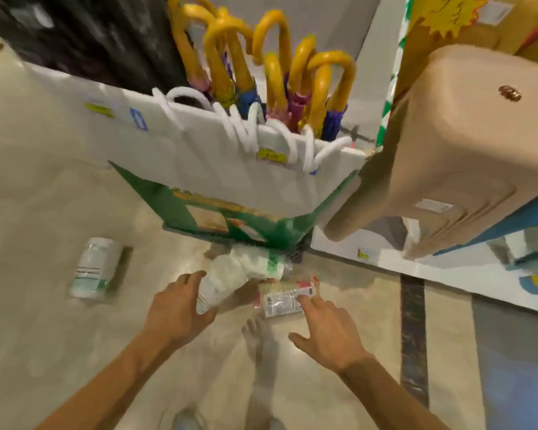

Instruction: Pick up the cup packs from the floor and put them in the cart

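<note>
**A:** What are the hands doing?

**B:** The left hand (177,308) is at the near end of a white-and-green cup pack (239,273), low in the middle of the frame. The pack's end sits between the thumb and the spread fingers, but through the blur I cannot tell whether it is actually gripped. The right hand (326,330) is relaxed with straight fingers, and its fingertips touch a red cup pack (281,297) just right of the first.

**A:** Are both packs on the floor?

**B:** The red one lies on the tan floor (44,336). The white-and-green one is tilted, with its far end near the foot of a green box (174,206). A third cup pack (95,268) lies well apart, at centre left.

**A:** And around them?

**B:** A bare foot (257,336) shows between the wrists. Above the green box are white paper bags (218,150) with looped handles. Umbrellas (274,66) with yellow crook handles stand at top centre. A beige stool (454,144) fills the upper right.
</note>
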Available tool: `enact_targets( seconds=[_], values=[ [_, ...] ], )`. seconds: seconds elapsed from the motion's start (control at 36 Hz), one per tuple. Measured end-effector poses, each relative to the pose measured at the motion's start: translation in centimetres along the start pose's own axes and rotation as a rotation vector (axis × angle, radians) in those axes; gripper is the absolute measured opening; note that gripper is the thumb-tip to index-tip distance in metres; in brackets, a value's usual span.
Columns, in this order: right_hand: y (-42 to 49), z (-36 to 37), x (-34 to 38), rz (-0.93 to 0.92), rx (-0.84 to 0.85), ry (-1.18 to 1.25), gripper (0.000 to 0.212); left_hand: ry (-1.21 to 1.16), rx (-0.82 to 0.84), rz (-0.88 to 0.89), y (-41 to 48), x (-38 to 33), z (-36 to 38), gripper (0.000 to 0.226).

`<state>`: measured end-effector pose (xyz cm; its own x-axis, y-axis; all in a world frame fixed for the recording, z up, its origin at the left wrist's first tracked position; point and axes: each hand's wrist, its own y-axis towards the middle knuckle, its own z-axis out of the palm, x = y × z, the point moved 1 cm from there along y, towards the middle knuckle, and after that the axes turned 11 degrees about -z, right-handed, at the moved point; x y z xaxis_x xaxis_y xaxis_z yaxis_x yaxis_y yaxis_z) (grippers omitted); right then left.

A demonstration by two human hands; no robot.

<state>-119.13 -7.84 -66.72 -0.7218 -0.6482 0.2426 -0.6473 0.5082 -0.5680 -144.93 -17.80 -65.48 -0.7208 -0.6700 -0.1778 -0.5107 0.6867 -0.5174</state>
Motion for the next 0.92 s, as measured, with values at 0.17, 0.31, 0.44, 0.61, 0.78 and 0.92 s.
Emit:
enact_targets(
  seconds=[0.17, 0.31, 0.44, 0.61, 0.78, 0.92],
  values=[
    [11.6, 11.6, -3.4, -0.061, 0.029, -0.039, 0.091, -0.018, -0.018, 0.004, 10.9, 5.4, 12.5, 0.114],
    [19.6, 18.6, -5.7, -0.141, -0.007, -0.099, 0.109, 0.039, -0.091, 0.056, 18.6, 8.7, 21.8, 0.135],
    [25.6, 25.3, -7.8, -0.206, 0.017, -0.191, 0.131, -0.119, -0.132, 0.106, 23.5, 9.5, 27.3, 0.141],
    [27.7, 28.9, -8.6, -0.214, -0.198, -0.215, 0.14, -0.399, -0.172, 0.184, 24.9, 10.0, 28.7, 0.121],
    [26.0, 27.7, -8.5, -0.154, -0.244, -0.149, 0.127, -0.503, -0.17, 0.143, 22.4, 9.2, 26.8, 0.114],
    [19.1, 21.6, -7.1, -0.008, -0.346, 0.21, 0.118, -0.57, -0.133, 0.104, 16.6, 6.8, 20.4, 0.114]
  ],
)
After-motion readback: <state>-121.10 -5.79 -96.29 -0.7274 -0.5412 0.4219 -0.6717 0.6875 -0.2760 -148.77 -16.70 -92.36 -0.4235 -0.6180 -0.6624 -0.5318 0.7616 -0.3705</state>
